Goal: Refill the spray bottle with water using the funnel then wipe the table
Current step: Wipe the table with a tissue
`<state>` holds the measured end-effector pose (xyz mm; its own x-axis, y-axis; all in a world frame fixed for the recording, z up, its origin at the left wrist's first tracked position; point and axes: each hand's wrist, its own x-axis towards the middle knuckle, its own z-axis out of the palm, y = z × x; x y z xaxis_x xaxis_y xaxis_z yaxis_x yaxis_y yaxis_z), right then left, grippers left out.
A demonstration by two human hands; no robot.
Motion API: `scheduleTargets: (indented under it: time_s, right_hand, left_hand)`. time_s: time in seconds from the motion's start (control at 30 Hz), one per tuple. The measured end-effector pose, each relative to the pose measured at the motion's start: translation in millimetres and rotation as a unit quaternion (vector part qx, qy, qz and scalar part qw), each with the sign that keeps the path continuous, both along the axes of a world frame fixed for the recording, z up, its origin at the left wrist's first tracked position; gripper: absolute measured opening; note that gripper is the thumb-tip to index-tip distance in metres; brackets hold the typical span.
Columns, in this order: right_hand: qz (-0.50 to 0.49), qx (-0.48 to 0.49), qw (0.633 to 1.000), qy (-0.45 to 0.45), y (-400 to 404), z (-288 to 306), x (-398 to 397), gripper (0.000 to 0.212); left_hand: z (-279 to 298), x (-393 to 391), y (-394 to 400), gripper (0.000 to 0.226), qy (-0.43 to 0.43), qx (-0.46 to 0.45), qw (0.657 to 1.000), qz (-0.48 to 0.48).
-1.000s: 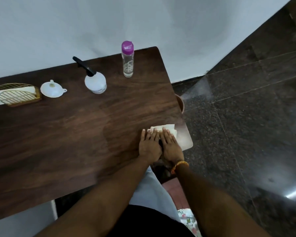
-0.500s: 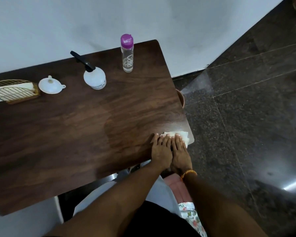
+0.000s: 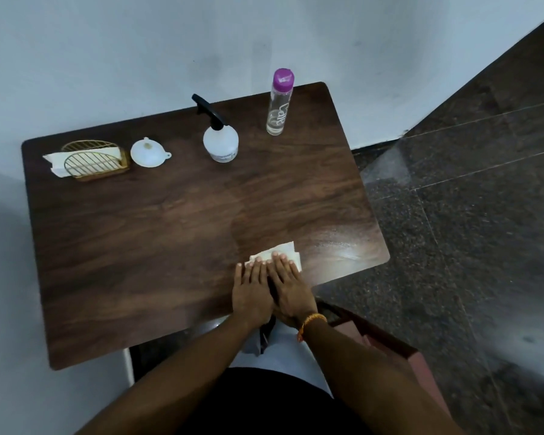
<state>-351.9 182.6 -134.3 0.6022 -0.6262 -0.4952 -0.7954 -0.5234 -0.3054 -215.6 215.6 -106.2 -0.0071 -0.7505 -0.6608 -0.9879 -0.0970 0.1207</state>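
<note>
A folded white tissue lies on the dark wooden table near its front right part. My left hand and my right hand lie flat side by side, fingers straight, pressing on the tissue. Most of the tissue is hidden under the fingers. At the back stand the white spray bottle with its black trigger head, and a clear water bottle with a purple cap. A white funnel rests upside down to the left of the spray bottle.
A gold wire napkin holder with white napkins sits at the back left. A damp sheen shows right of the tissue near the table's right corner. Dark stone floor lies to the right; a white wall runs behind.
Both hands have slid the tissue leftward from the front right corner of the table, staying flat on it. The camera view has shifted, showing more of the table's left side.
</note>
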Motion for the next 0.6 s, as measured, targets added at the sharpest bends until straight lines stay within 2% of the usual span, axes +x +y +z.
scheduleTargets:
  time_s: [0.17, 0.3, 0.6]
  right_hand:
    - [0.014, -0.005, 1.000, -0.024, 27, 5, -16, 0.078]
    - [0.012, -0.014, 1.000, -0.021, 26, 7, -47, 0.076]
    - [-0.070, -0.043, 0.996, 0.043, -23, -1, -146, 0.075]
  left_hand:
    - [8, -14, 31, 0.075, 0.020, 0.026, 0.999, 0.025]
    - [10, -42, 30, 0.075, 0.036, 0.020, 0.999, -0.003]
    - [1, -138, -48, 0.075, 0.058, -0.003, 0.996, -0.060]
